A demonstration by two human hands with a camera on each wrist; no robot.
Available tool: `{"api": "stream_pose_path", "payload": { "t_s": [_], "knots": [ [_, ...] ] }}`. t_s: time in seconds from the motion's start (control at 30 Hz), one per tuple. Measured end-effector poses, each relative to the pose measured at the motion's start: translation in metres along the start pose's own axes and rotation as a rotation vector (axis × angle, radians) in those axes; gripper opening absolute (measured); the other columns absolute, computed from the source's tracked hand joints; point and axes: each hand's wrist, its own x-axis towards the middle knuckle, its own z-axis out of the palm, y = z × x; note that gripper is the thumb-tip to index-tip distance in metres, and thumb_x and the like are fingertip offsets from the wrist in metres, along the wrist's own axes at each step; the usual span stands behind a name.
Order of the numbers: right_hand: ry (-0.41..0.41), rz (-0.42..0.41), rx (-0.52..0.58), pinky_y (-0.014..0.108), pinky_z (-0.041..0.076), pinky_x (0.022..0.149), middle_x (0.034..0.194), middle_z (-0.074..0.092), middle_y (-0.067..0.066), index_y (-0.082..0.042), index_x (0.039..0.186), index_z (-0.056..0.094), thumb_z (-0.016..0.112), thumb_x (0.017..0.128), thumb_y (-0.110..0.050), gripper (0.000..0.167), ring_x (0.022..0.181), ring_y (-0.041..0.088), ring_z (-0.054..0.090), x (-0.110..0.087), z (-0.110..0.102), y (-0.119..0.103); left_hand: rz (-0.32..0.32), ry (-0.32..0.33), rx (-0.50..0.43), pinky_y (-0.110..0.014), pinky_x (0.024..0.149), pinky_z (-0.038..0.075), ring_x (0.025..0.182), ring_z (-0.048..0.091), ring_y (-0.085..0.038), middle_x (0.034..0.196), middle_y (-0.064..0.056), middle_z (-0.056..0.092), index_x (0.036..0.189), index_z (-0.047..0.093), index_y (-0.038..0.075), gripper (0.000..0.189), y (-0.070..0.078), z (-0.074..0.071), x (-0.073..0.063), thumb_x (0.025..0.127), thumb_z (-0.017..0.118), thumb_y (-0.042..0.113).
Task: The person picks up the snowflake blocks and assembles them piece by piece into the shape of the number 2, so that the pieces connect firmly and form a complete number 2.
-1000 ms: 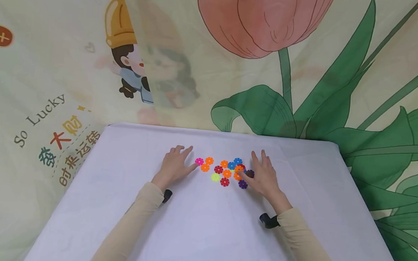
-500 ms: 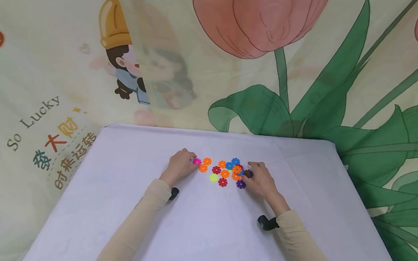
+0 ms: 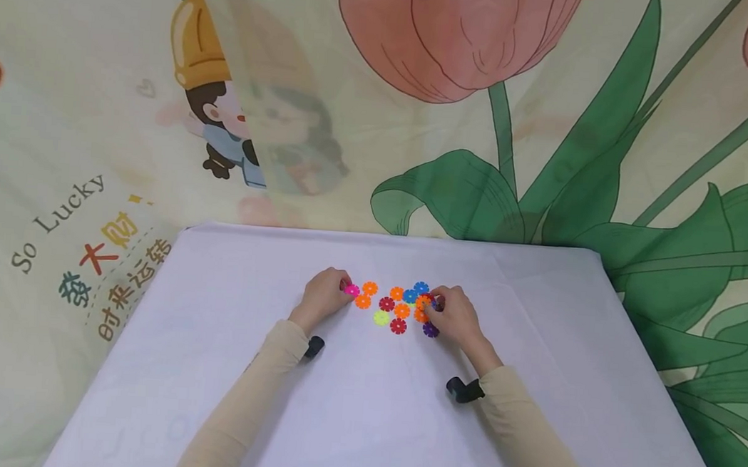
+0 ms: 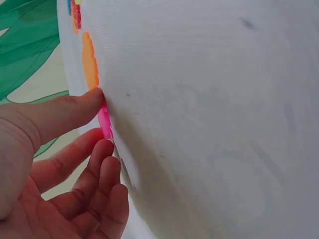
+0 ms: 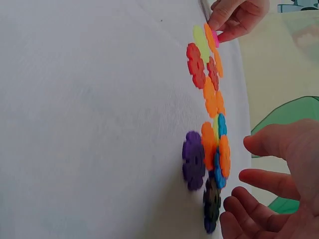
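Observation:
Small notched plastic snowflake discs lie on the white cloth. At the left end of the group, my left hand [image 3: 321, 298] pinches a pink disc [image 4: 104, 121] by its edges between thumb and index finger. My right hand [image 3: 459, 314] hovers at the right end, over a stacked cluster. In the right wrist view its thumb and index finger stand apart, level with an orange disc [image 5: 225, 157] atop a blue disc [image 5: 218, 169]. A purple disc [image 5: 193, 161] and a dark brown disc [image 5: 212, 201] lie nearest that hand.
Between the hands lie more discs: a yellow-green disc [image 3: 382, 318], a red disc [image 3: 398, 326] and several orange ones. The white-covered table [image 3: 337, 417] ends at a printed curtain [image 3: 311, 208] behind. A black wrist camera [image 3: 465, 390] juts from the right sleeve.
My left hand has reached right and its fingers have closed round the pink disc. My right hand has curled its fingers and shifted left over the cluster.

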Motion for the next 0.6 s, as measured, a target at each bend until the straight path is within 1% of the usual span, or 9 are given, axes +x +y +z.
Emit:
{"api": "stream_pose_path", "payload": {
  "t_s": [0.1,0.27,0.33,0.47,0.6],
  "knots": [
    [-0.008,0.009,-0.007,0.036,0.054,0.071,0.098,0.055,0.015,0.0,0.117,0.066,0.073,0.087,-0.024,0.039,0.082,0.026,0.054,0.003,0.003,-0.004,-0.008,0.007,-0.035,-0.036,0.077,0.05,0.082,0.057,-0.023,0.087,-0.008,0.061,0.099,0.066,0.002,0.023,-0.001,0.001,0.002,0.082,0.078,0.014],
    [-0.002,0.008,-0.034,0.038,0.054,0.073,0.098,0.056,0.015,-0.001,0.115,0.067,0.074,0.087,-0.025,0.038,0.083,0.026,0.054,0.007,0.009,-0.007,-0.018,0.038,-0.107,-0.035,0.072,0.048,0.078,0.056,-0.022,0.084,-0.006,0.061,0.095,0.061,0.005,0.025,-0.004,0.003,0.001,0.081,0.08,0.011],
    [0.009,0.003,-0.044,0.037,0.053,0.071,0.097,0.055,0.015,-0.001,0.113,0.068,0.074,0.086,-0.024,0.036,0.082,0.026,0.054,0.008,0.011,-0.007,-0.022,0.051,-0.135,-0.034,0.07,0.048,0.076,0.057,-0.022,0.083,-0.005,0.062,0.094,0.06,0.006,0.023,-0.005,0.003,0.0,0.082,0.079,0.011],
    [0.031,-0.003,-0.047,0.036,0.051,0.068,0.094,0.055,0.014,-0.001,0.108,0.069,0.075,0.085,-0.019,0.031,0.08,0.026,0.053,0.01,0.012,-0.007,-0.025,0.066,-0.193,-0.034,0.071,0.049,0.076,0.058,-0.021,0.082,-0.004,0.064,0.095,0.063,0.006,0.018,-0.006,0.002,-0.001,0.084,0.076,0.009],
    [0.047,0.001,-0.044,0.036,0.05,0.068,0.092,0.056,0.013,-0.001,0.102,0.069,0.075,0.084,-0.017,0.024,0.081,0.025,0.053,0.011,0.011,-0.008,-0.027,0.057,-0.311,-0.035,0.076,0.051,0.079,0.061,-0.021,0.084,-0.005,0.066,0.097,0.069,0.005,0.014,-0.006,-0.001,-0.003,0.086,0.075,0.009]
  ]
}}
